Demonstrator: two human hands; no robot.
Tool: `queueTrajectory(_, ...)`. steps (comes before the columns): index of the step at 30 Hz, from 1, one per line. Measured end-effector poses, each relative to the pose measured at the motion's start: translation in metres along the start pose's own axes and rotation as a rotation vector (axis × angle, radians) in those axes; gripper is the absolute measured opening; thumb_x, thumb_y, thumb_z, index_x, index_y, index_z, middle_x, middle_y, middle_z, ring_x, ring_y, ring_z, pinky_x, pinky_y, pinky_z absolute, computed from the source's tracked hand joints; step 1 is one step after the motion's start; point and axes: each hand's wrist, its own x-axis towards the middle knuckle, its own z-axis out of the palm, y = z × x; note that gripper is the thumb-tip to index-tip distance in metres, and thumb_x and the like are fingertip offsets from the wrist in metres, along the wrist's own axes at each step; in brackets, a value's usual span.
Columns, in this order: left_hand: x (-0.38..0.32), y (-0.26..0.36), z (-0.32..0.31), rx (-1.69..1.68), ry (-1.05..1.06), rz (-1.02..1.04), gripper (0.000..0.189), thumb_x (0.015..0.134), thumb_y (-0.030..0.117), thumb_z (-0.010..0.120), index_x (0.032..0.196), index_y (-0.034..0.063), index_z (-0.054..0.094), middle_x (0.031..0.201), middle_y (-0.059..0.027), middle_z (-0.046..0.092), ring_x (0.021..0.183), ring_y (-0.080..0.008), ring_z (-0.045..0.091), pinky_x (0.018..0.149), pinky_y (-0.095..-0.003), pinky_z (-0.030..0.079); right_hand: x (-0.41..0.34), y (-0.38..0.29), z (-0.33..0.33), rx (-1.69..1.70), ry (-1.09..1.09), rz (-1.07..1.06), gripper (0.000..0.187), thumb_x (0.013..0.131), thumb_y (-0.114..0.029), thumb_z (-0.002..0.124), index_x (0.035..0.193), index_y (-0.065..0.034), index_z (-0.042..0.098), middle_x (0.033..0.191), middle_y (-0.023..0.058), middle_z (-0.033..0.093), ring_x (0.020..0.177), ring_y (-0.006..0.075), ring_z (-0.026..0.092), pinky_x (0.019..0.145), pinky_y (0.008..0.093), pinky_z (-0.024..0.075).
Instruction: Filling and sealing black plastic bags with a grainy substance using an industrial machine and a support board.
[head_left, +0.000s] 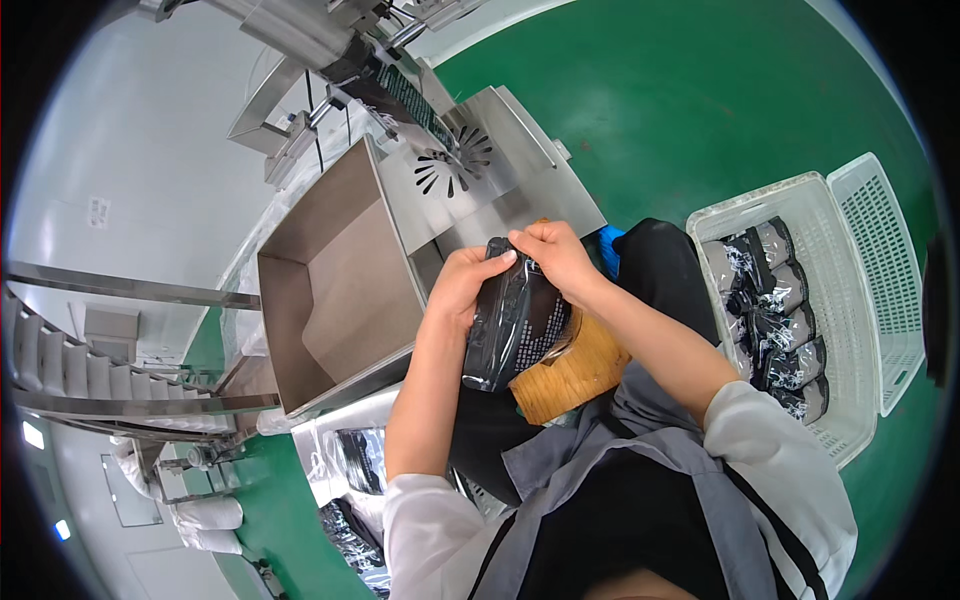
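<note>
Both of my hands hold a black printed plastic bag (517, 322) with a clear part, over my lap. My left hand (471, 281) grips the bag's top edge from the left, thumb on the film. With its fingers closed on the same edge, my right hand (553, 255) is close beside it. Whether the bag has anything in it I cannot tell. Below the bag, between my legs, is a wooden block (577, 367). Beyond my hands a steel machine holds another black printed bag (409, 105) above a slotted steel plate (454, 161).
A steel tray (352, 277) lies left of my hands. At the right, a white plastic crate (847, 315) holds several filled bags (780, 322), with a perforated basket (885, 262) beside it. Flat printed bags (360, 457) lie at lower left. Steel rails (142, 285) cross the left.
</note>
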Motion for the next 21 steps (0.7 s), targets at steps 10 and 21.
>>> queueTrajectory(10,-0.012,0.028,0.021,0.041,0.061,-0.064,0.015,0.079,0.008,0.066,0.083,-0.0056,0.062,0.077,-0.0132,0.065,0.06,-0.0169,0.063,0.055,-0.0268,0.052,0.014,-0.018,-0.011,0.031,-0.265,0.088,0.024,0.085,-0.017,0.06,0.065,-0.0031,0.057,0.06,-0.0023,0.052,0.055,0.0051,0.044,0.052,0.0215,0.036)
queueTrajectory(21,-0.112,-0.029,0.026,0.027,0.249,0.021,0.016,0.079,0.009,0.067,0.077,-0.0072,0.063,0.072,-0.0106,0.064,0.06,-0.0133,0.059,0.056,-0.027,0.047,-0.001,-0.02,-0.009,0.052,-0.049,-0.034,0.023,0.085,-0.011,0.058,0.063,-0.0037,0.054,0.06,-0.0005,0.054,0.053,0.006,0.046,0.05,0.0222,0.0371)
